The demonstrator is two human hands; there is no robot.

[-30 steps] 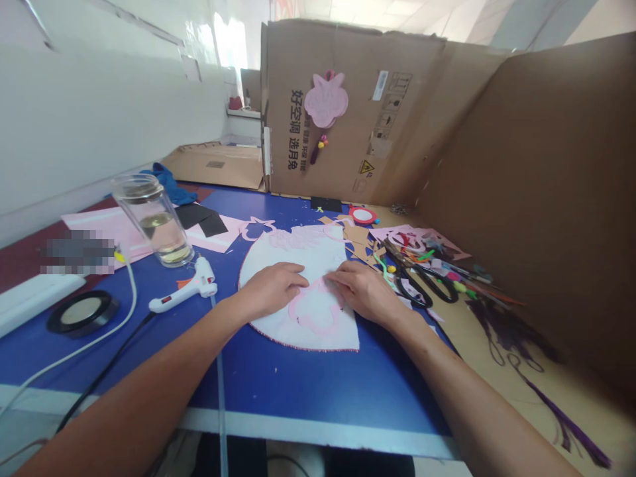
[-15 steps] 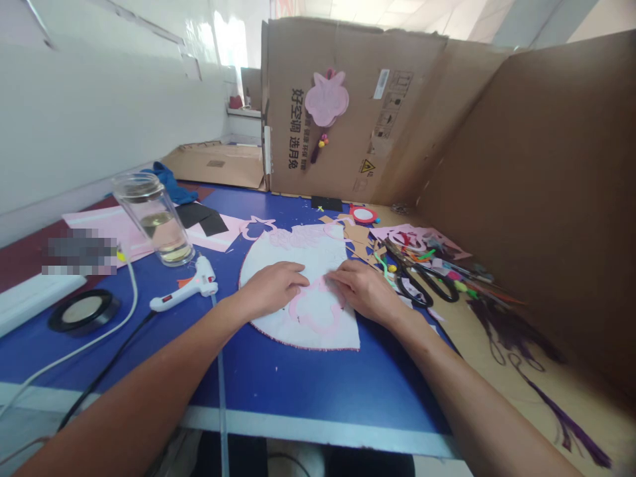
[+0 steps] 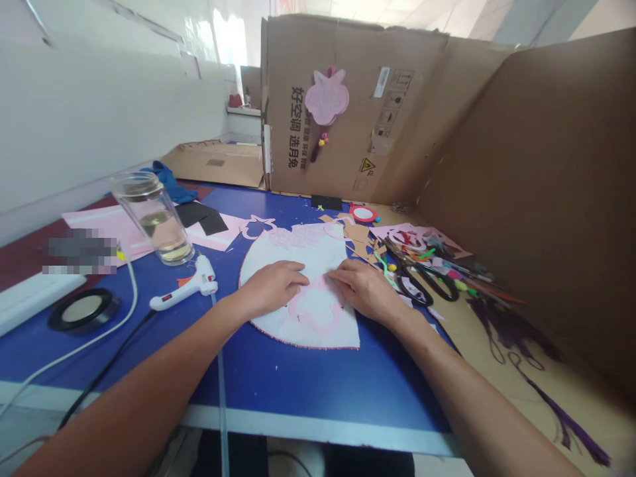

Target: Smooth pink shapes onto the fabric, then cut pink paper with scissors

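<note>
My left hand (image 3: 273,289) lies flat on a white fan-shaped sheet (image 3: 293,262), which has a thin pink beaded edge and looks like felt or paper. My right hand (image 3: 365,290) rests on the same sheet a short way to the right, its fingertips on a pink cut-out outline (image 3: 318,306). That outline lies between my hands, partly hidden by my fingers. Further pink cut-out pieces (image 3: 298,237) line the sheet's far edge. Neither hand holds anything.
A white hot glue gun (image 3: 183,289) and a glass bottle (image 3: 154,220) stand left of the sheet, near a black tape roll (image 3: 83,310). Black-handled scissors (image 3: 422,281) and craft scraps lie right. Cardboard walls rise behind and right.
My hands stay in place on the sheet. The whole view has shifted very slightly, with nothing on the table moved.
</note>
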